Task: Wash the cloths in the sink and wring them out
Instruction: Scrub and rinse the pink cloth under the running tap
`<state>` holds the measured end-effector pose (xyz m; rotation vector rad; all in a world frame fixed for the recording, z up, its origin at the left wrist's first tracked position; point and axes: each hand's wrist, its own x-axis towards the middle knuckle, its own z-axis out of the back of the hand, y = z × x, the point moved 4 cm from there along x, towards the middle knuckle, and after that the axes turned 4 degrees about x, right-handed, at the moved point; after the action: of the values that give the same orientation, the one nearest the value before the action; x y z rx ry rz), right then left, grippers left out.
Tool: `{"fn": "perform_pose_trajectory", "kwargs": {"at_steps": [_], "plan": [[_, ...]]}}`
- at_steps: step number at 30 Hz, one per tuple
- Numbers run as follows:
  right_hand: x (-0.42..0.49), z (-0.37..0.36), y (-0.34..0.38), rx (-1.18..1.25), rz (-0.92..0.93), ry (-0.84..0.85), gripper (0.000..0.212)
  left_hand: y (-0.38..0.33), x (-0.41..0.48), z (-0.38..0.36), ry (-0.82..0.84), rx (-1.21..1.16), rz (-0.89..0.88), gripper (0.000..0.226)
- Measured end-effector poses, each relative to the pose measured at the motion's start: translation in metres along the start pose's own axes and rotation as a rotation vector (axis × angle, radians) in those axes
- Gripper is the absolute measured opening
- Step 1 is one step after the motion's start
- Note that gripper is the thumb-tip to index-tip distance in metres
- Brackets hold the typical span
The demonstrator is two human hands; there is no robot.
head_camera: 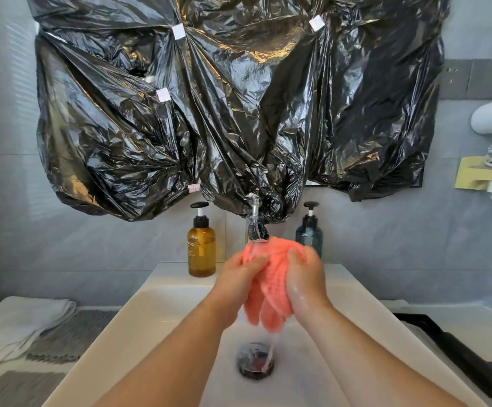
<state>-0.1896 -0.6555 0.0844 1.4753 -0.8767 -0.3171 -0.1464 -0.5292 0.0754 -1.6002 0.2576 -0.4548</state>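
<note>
- The coral cloth [271, 277] is held bunched above the sink [156, 318]. The drain [255, 361] lies at 6 o'clock from it, and a thin stream of water [269, 352] is seen falling from its lower edge.
- The left hand [239, 277] is curled round the cloth's 9 o'clock side, its fingers closed into the fabric.
- The right hand [306, 280], wet, is curled round the 3 o'clock side.
- The tap [256, 227] is seen at 12 o'clock, just behind the cloth. Its spout is hidden, so contact cannot be judged.
- An amber pump bottle [201, 248] at 10 o'clock and a blue-grey pump bottle [309, 233] at 2 o'clock are stood upright on the sink's back ledge.
- A folded white towel [19, 324] is laid at 8 o'clock, well apart.
- Black plastic sheeting [224, 113] is taped across the wall above.
</note>
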Motion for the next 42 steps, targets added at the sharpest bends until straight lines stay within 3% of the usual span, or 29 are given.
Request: {"fn": "perform_pose_trajectory", "kwargs": {"at_steps": [2,4,5,7,10,14,18,22,24,27,31,36,38,40,42], "plan": [[0.001,0.004,0.005,0.225,-0.079,-0.032,0.017,0.007,-0.007,-0.006,0.125,0.054,0.159,0.049],[0.0,-0.004,0.002,0.344,-0.144,0.061,0.019,0.007,-0.01,-0.011,0.178,-0.122,0.21,0.053],[-0.004,-0.011,0.0,0.337,-0.196,0.126,0.03,0.006,-0.007,-0.01,0.119,-0.198,0.203,0.05],[-0.005,-0.022,-0.018,0.281,-0.273,0.241,0.055,0.007,0.001,0.003,-0.142,-0.13,0.11,0.039],[-0.024,-0.028,-0.017,0.105,-0.191,0.281,0.038,0.006,0.003,0.017,-0.361,-0.088,-0.07,0.014],[-0.046,-0.033,-0.022,-0.113,-0.012,0.326,0.031,0.007,0.0,0.028,-0.423,-0.013,-0.086,0.02],[-0.041,-0.035,-0.022,-0.243,0.111,0.208,0.022,0.003,0.006,0.02,-0.323,-0.054,-0.085,0.02],[-0.024,-0.024,-0.012,-0.204,-0.012,0.167,0.026,0.009,0.015,0.009,-0.139,0.051,0.147,0.016],[-0.018,-0.018,-0.01,-0.167,-0.057,0.197,0.026,0.007,0.009,0.001,-0.014,0.123,0.123,0.021],[-0.011,-0.012,-0.007,-0.14,-0.036,0.195,0.028,-0.003,0.001,0.005,0.005,0.143,0.112,0.039],[0.003,-0.007,0.002,0.158,-0.055,0.083,0.026,0.011,0.001,0.018,-0.037,-0.019,0.408,0.074],[0.003,-0.009,0.0,0.417,-0.174,0.081,0.028,0.026,-0.015,0.004,0.199,-0.243,0.684,0.102],[0.002,-0.006,0.002,0.38,-0.121,0.063,0.029,0.017,-0.015,-0.001,0.231,-0.342,0.607,0.092],[-0.001,-0.004,0.007,0.258,-0.035,0.067,0.025,0.011,-0.012,-0.002,0.124,-0.371,0.508,0.061],[-0.006,-0.008,0.01,0.103,0.014,0.13,0.016,0.012,-0.002,0.002,-0.007,-0.431,0.39,0.046]]}}
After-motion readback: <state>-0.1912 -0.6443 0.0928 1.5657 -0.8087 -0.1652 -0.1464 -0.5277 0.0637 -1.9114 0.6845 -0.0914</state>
